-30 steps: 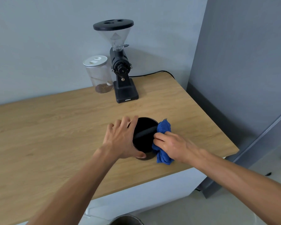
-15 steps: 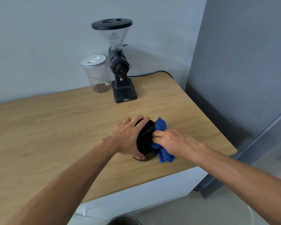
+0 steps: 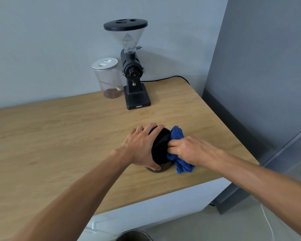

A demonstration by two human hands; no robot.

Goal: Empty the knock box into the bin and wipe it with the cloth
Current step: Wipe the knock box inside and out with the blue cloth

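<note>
Presently the left hand is gripping the black knock box, fingers curled over its far rim and thumb pressing low at its near side, tipping it so the mouth is facing right. The box is sitting near the right front corner of the wooden table, its lower edge touching the wood. At its right the right hand is bunching the blue cloth, fingers closed on it and pushing it against the open mouth. Whether the fingertips are reaching inside cannot be told.

Tilted like this, the box is resting on an edge, so a hard push from the cloth side could probably slide or roll it out of the left hand's hold; leftover grounds might spill onto the table. Its round axis is lying roughly left to right, leaning upward toward the right.
</note>
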